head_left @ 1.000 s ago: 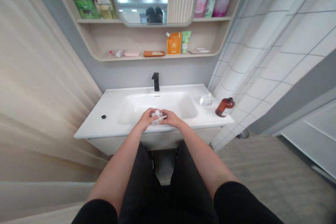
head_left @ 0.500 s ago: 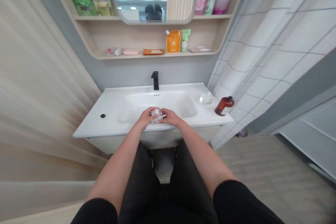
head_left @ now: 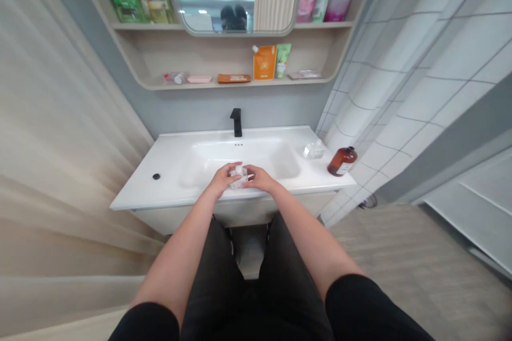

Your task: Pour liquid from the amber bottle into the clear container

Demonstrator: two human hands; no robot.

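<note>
A small clear bottle with a whitish top is between my hands, over the front rim of the white sink. My left hand is closed on the bottle's left side, thumb across its front. From the right, my right hand grips the same bottle with fingers curled. A small white piece shows by the right fingers; what it is I cannot make out. Behind the hands stands the black faucet.
On the right of the counter lie clear bottles and an amber bottle with a black cap. A small black round cap sits at left. Above, a shelf carries an orange pouch and a green tube.
</note>
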